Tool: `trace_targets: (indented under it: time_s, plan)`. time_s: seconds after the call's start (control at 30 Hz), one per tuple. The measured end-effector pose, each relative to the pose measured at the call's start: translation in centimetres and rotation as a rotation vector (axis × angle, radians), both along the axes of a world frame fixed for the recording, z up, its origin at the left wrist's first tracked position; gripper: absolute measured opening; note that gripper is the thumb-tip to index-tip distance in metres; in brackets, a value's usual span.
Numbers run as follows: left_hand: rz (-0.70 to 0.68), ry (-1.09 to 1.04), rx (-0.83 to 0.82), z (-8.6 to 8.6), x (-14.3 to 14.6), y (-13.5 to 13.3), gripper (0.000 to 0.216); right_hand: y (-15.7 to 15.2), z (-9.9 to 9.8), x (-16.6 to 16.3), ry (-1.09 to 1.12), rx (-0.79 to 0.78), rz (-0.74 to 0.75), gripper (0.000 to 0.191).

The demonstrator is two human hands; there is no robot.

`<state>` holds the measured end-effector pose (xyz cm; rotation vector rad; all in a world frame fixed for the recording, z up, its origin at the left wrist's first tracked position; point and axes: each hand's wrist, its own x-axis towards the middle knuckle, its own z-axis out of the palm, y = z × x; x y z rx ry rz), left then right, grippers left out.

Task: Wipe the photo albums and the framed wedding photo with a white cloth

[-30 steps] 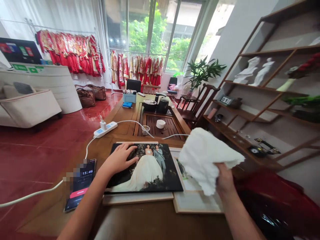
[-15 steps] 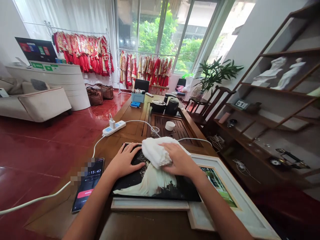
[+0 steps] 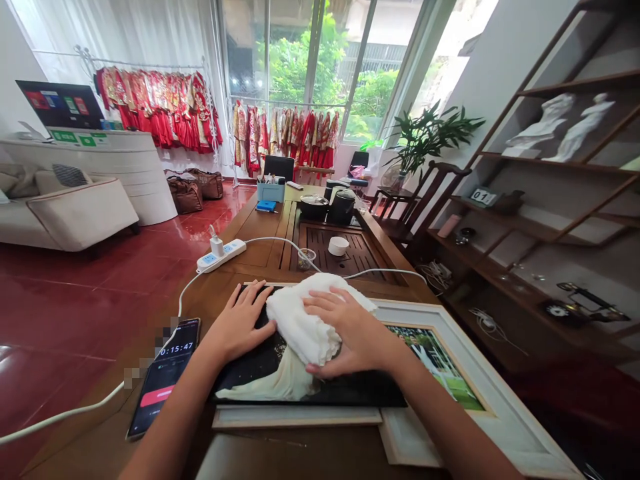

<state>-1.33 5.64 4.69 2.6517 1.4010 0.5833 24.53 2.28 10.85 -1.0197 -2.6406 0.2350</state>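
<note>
We're resting our R hand (image 3: 347, 330) on the white cloth (image 3: 293, 317), fingers spread over it; our L hand (image 3: 245, 325) is lying flat, fingers fanned, on the L part of the photo panel (image 3: 267, 365). Panel's lying under both, long axis running L–R; cloth's sitting btwn R palm & panel. Beyond, blue box (image 3: 271, 192) is holding pens (image 3: 271, 179); clear cup (image 3: 307, 259) is holding sth unclear.

The cloth (image 3: 300, 320) and right hand (image 3: 353, 333) hide a good chunk of the photo (image 3: 280, 383), so no clue what's under there. Phone (image 3: 167, 380) has a pixelated corner, and the sofa (image 3: 83, 217) gets chopped by the left edge.
</note>
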Motion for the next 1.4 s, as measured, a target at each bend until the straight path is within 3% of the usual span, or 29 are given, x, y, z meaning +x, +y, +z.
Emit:
trace_targets:
  time_s: [0.13, 0.27, 0.43, 0.5, 0.63, 0.73, 0.8, 0.87, 0.97, 1.17, 1.27, 1.4]
  plan:
    - [0.007, -0.007, -0.052, 0.2, -0.5, 0.4, 0.050, -2.0, 1.2, -0.7, 0.027, -0.101, 0.153, 0.061]
    - [0.072, -0.013, -0.060, -0.1, -0.2, 0.6, 0.046, -3.7, 1.1, -2.0, 0.116, -0.196, 0.328, 0.057]
    - [0.067, 0.002, -0.061, -0.6, 0.2, 0.7, 0.046, -3.7, 0.8, -1.9, 0.131, -0.266, 0.357, 0.053]
    - [0.067, 0.006, -0.063, -0.5, 0.2, 0.7, 0.046, -3.1, 1.1, -1.0, 0.096, -0.284, 0.296, 0.047]
    - [0.065, 0.020, -0.057, -0.4, 0.1, 0.6, 0.047, -1.3, 1.5, 1.2, -0.001, -0.187, -0.013, 0.044]
    - [0.061, 0.024, -0.049, -0.4, 0.1, 0.6, 0.047, -0.1, 0.8, 2.4, -0.017, -0.076, -0.219, 0.054]
    - [0.060, 0.025, -0.045, -0.5, 0.1, 0.6, 0.047, 0.3, 0.2, 2.5, -0.024, -0.023, -0.274, 0.070]
    - [0.064, 0.023, -0.039, -0.6, 0.1, 0.7, 0.047, 0.0, -0.2, 2.1, -0.046, -0.008, -0.230, 0.085]
    - [0.074, 0.019, -0.043, -0.7, 0.2, 0.7, 0.046, -1.2, -0.2, 0.5, -0.080, -0.059, -0.048, 0.095]
    - [0.082, 0.009, -0.060, -0.9, 0.0, 0.8, 0.043, -4.5, 0.2, -3.6, -0.077, -0.156, 0.311, 0.087]
    - [0.083, 0.008, -0.053, -0.9, 0.0, 0.8, 0.043, -5.0, 0.1, -4.1, -0.061, -0.164, 0.338, 0.082]
    - [0.083, 0.004, -0.043, -0.9, 0.0, 0.8, 0.043, -4.2, 0.3, -3.0, -0.069, -0.168, 0.214, 0.075]
